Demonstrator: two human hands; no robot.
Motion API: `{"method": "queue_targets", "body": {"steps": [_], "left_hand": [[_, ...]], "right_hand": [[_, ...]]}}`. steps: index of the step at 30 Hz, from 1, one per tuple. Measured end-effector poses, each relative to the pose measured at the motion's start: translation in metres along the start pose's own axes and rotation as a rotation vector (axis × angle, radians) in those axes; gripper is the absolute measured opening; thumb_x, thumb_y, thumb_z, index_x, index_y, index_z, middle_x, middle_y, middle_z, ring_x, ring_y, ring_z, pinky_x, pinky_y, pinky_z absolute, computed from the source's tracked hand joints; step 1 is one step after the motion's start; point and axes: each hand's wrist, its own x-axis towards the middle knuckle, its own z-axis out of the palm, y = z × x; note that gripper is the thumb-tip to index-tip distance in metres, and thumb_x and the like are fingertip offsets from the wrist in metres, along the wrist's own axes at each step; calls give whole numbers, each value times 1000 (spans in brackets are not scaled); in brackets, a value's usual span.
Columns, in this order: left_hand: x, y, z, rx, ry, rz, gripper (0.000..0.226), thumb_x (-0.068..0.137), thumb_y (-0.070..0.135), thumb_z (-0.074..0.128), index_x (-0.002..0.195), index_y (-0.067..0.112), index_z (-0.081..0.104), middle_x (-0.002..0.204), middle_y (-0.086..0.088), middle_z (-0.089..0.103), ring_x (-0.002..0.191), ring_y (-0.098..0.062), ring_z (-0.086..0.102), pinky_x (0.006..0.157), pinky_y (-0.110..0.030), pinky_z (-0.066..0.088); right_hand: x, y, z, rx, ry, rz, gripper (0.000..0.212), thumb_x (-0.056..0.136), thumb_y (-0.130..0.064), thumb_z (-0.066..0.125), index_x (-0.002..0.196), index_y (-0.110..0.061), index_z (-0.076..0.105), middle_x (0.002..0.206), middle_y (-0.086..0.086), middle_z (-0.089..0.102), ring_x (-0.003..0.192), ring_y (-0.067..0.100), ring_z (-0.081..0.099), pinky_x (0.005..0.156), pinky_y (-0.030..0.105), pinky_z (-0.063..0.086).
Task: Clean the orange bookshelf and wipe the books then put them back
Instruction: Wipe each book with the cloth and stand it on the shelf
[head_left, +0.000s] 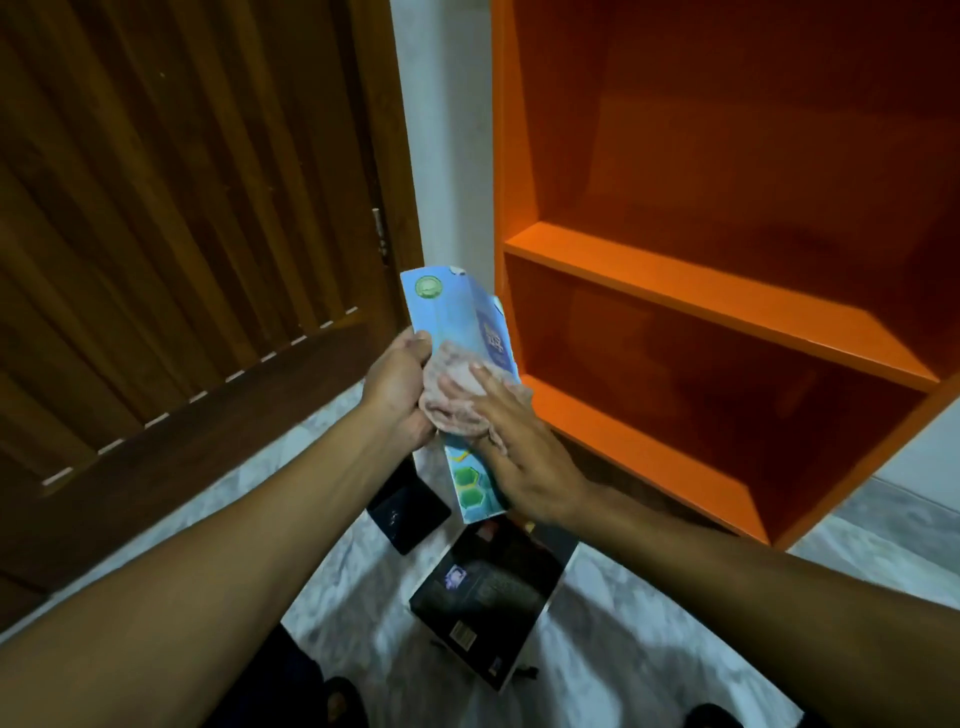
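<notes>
I hold a light-blue book (451, 317) upright in front of me. My left hand (397, 387) grips its left edge from behind. My right hand (511, 454) lies flat with straight fingers and presses a pinkish cloth (449, 387) against the book's cover. The orange bookshelf (727, 291) stands to the right, and the shelves I can see hold no books. A black book (498, 587) lies on the floor below my hands. A second dark book (408, 512) lies just left of it, partly hidden by my left forearm.
A brown wooden door (182, 234) fills the left side, with a white wall strip (447, 130) between it and the shelf. The floor (649, 623) is grey marbled tile. Dark shapes, perhaps my feet, show at the bottom edge.
</notes>
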Motion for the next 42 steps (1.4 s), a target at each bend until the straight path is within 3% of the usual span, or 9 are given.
{"method": "queue_targets", "body": {"steps": [4, 8, 11, 14, 19, 24, 28, 34, 42], "left_hand": [[5, 18, -18, 46, 53, 72, 29, 107, 18, 35, 103, 15, 63, 101, -13, 74, 84, -31, 72, 77, -48, 59], [2, 29, -30, 219, 63, 167, 28, 106, 18, 38, 98, 17, 64, 96, -9, 74, 80, -26, 70, 75, -42, 59], [0, 31, -32, 325, 32, 265, 27, 107, 18, 39, 102, 19, 65, 108, -11, 73, 87, -26, 70, 78, -40, 57], [-5, 34, -32, 379, -40, 350, 26, 106, 15, 40, 106, 20, 65, 107, -7, 73, 86, -20, 72, 70, -31, 57], [-19, 42, -26, 430, -243, 366, 24, 105, 17, 43, 113, 21, 65, 106, -5, 76, 89, -21, 73, 73, -34, 59], [-29, 47, -23, 482, -295, 441, 22, 103, 21, 48, 110, 28, 68, 106, -4, 75, 91, -23, 72, 77, -42, 58], [-28, 60, -34, 497, -338, 458, 20, 97, 25, 60, 114, 35, 64, 120, -5, 71, 107, -31, 69, 87, -54, 55], [-11, 65, -36, 764, -367, 361, 28, 97, 9, 60, 119, 25, 64, 115, -6, 73, 104, -28, 71, 87, -53, 57], [42, 82, 27, 705, -274, 512, 20, 95, 8, 62, 103, 25, 69, 101, -14, 73, 92, -29, 74, 77, -57, 60]], "right_hand": [[-17, 0, 9, 72, -127, -36, 33, 102, -17, 50, 134, -15, 56, 155, -1, 41, 145, 5, 30, 119, 27, 25], [-22, 5, 6, 42, -246, 6, 24, 99, -16, 51, 122, -13, 58, 120, 3, 65, 109, 14, 59, 92, 18, 43], [-19, 18, -3, 46, -284, 180, 13, 101, -28, 52, 108, -19, 59, 101, -4, 67, 90, 8, 60, 80, 27, 44], [-19, 35, -12, 157, -180, 461, 33, 96, -53, 49, 90, -21, 52, 77, -6, 52, 62, 8, 46, 66, 34, 39], [0, 51, -33, 624, -17, 624, 51, 94, -35, 62, 139, -24, 41, 130, -1, 57, 110, 11, 62, 84, 28, 55], [8, 43, -42, 699, 153, 538, 29, 99, -18, 57, 127, -19, 57, 121, 0, 70, 105, 17, 70, 91, 41, 57], [18, 27, -60, 675, 260, 452, 27, 100, -9, 52, 126, -11, 59, 117, 2, 72, 102, 16, 71, 82, 28, 58], [45, 0, -118, 607, 308, 417, 21, 101, -23, 53, 119, -19, 63, 115, 1, 73, 104, 23, 71, 89, 45, 57], [112, -5, -190, 390, 493, 414, 26, 95, -28, 64, 117, -21, 54, 102, 15, 69, 87, 30, 70, 76, 49, 57]]}}
